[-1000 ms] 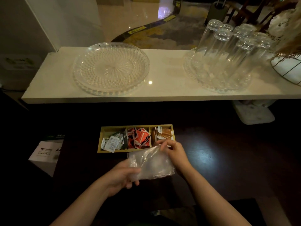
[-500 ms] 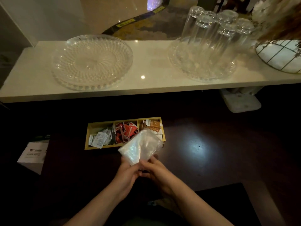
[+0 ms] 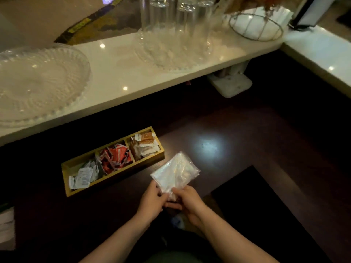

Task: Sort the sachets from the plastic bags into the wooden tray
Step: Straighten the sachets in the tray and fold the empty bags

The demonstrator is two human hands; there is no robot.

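A wooden tray (image 3: 66, 168) with three compartments lies on the dark table. White sachets (image 3: 83, 175) fill its left compartment, red sachets (image 3: 115, 156) the middle one, brown and white sachets (image 3: 145, 143) the right one. Just in front of the tray's right end, my left hand (image 3: 152, 201) and my right hand (image 3: 187, 201) together pinch the near end of a clear plastic bag (image 3: 175, 171). The bag looks flattened and folded; I see no sachets in it.
A white counter (image 3: 121, 73) runs behind the tray, carrying a glass platter (image 3: 36, 82), upturned glasses (image 3: 176, 19) on a second platter, and a wire basket (image 3: 256, 25). A white box (image 3: 6, 226) sits at the far left. A dark gap (image 3: 252, 196) opens in the table at right.
Both hands came together at the bag's near end and carried it to the right, off the tray's front. The bag went from spread out to flattened. The view swung right.
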